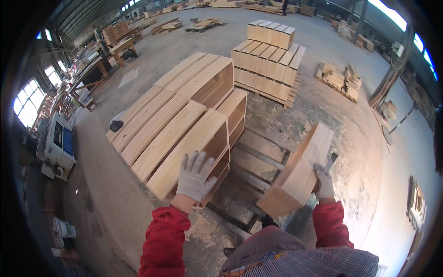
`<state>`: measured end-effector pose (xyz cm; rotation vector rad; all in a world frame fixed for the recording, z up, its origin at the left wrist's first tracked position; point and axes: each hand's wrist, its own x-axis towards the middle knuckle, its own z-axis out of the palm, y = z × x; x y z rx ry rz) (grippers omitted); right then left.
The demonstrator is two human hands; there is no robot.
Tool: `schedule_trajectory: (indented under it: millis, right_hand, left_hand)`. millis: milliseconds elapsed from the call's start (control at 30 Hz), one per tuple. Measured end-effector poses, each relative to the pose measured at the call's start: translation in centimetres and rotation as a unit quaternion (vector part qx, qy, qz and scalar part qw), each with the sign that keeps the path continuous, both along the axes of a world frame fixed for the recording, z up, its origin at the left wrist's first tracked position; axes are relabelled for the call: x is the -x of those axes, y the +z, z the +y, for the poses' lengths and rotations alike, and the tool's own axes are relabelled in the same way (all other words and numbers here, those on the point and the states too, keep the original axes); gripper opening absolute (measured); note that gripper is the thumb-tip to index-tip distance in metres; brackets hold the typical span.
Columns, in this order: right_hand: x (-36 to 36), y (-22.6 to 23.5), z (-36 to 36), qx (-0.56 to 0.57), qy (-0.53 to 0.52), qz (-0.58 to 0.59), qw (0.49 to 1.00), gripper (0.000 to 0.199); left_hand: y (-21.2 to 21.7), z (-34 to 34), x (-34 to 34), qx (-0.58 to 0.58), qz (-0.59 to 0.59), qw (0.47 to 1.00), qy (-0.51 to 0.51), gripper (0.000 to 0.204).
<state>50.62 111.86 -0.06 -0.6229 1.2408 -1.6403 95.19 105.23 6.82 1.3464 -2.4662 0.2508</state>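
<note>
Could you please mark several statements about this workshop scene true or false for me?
1. The right hand in a pale glove holds a rectangular pale-wood box. True.
2. The left hand in a pale glove is clenched. False: its fingers are spread.
3. Both fabric sleeves are blue. False: they are red.
4. Farther off, pale-wood boxes stand stacked on a slatted wooden pallet. True.
5. The boxy white machine with a blue panel is at the picture's right. False: it is at the left.
</note>
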Motion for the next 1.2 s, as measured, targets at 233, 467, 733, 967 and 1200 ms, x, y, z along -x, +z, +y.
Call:
schedule_trajectory:
  millis: [233, 467, 733, 967, 1200]
  right_hand:
    - [-14.2, 16.3, 6.4, 0.209, 0.045, -0.017, 0.977, 0.030]
    - [-25.2, 21.6, 7.2, 0.281, 0.120, -0.039, 0.951, 0.025]
    - [-39.5, 20.9, 1.3, 0.337, 0.115, -0.022, 0.934, 0.026]
    - [-47.1, 20.2, -4.7, 0.344, 0.090, -0.039, 0.934, 0.024]
    - [-53.7, 20.6, -9.3, 0.298, 0.012, 0.036, 0.954, 0.023]
  left_hand:
    - [-6.4, 28.5, -14.6, -0.256, 0.191, 0.943, 0.095, 0.053]
    - [-24.0, 61.8, -25.5, -0.316, 0.510, 0.523, 0.606, 0.035]
    - [-23.2, 63.4, -20.2, -0.093, 0.755, 0.325, 0.562, 0.052]
    - [-20.4, 50.0, -27.3, -0.141, 0.737, 0.483, 0.453, 0.023]
    - [-17.9, 39.6, -37.7, -0.181, 0.724, 0.455, 0.486, 0.031]
